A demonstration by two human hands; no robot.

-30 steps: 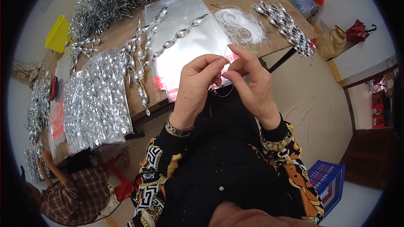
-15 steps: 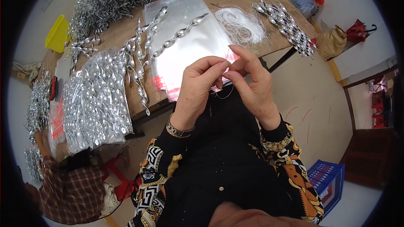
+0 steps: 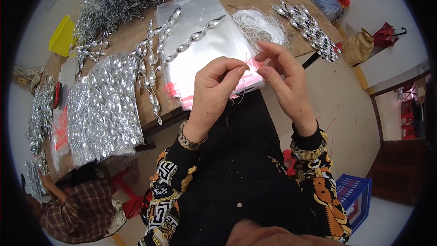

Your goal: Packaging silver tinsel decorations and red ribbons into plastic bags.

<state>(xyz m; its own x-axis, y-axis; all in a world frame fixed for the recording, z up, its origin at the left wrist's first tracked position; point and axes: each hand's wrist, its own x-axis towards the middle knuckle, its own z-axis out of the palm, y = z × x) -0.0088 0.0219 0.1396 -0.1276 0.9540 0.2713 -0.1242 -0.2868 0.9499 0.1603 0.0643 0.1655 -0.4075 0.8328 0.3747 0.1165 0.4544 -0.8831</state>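
My left hand (image 3: pixel 211 91) pinches a thin white string (image 3: pixel 243 92) between thumb and forefinger, and a loose loop of it hangs below the fingertips. Just to its right, my right hand (image 3: pixel 290 84) is open, thumb and fingers apart, with nothing visible in it. Both hands are over the near edge of a stack of clear plastic bags (image 3: pixel 200 11) with red printing. On the bags lies a silver twisted ornament (image 3: pixel 195 38), with more of them to its left. A hank of white string (image 3: pixel 260 28) rests beyond my right hand.
Silver ornaments pile up at the table's back (image 3: pixel 132 4); a bundle (image 3: pixel 309 29) lies at the right edge. Filled bags (image 3: pixel 104 109) cover the left side. A co-worker in a plaid shirt (image 3: pixel 79 209) is at lower left. A blue crate (image 3: pixel 353 200) stands on the floor at right.
My right hand has drawn away to the right from my left, its fingers spreading apart. My left hand keeps its pinch on the string. The co-worker's arm has shifted.
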